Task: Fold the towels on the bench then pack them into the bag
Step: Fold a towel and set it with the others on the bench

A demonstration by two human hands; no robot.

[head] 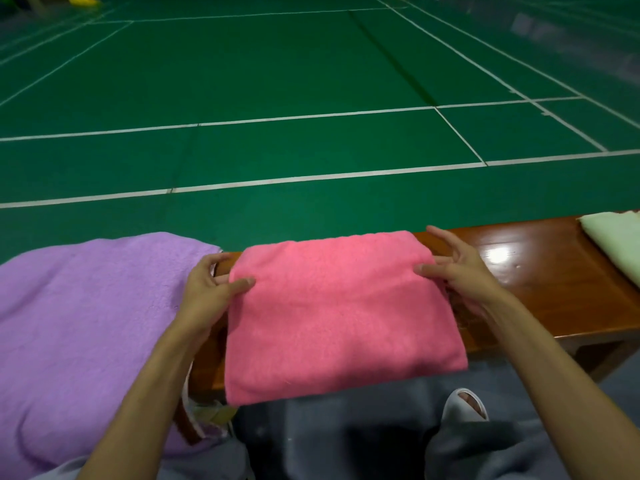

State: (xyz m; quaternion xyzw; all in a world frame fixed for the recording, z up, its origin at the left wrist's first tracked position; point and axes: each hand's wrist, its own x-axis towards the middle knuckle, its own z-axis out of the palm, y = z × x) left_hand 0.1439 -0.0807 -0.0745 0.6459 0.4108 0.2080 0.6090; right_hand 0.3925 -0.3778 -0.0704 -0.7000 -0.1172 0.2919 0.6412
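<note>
Pinching pink towel (339, 313) at left edge with left grip (207, 289), thumb on top; at right edge with right grip (457, 271), index finger raised. Folded, lying across bench (554, 278), near edge overhanging. Purple towel (86, 323) just left, pale green towel (616, 244) far right.

The middle towel (339, 313) lies folded across the tabletop (536, 271), its near part hanging over the front edge toward the person's legs. The left hand (207, 292) pinches its left edge and the right hand (460, 271) its right edge, thumbs on top. Just beside it on the left, the left towel (86, 323) covers that end and spills down in front. Well to the right lies the right towel (616, 244), with bare tabletop between. Behind stretches the court floor (277, 81); a slippered foot (465, 407) stands below, in front.
</note>
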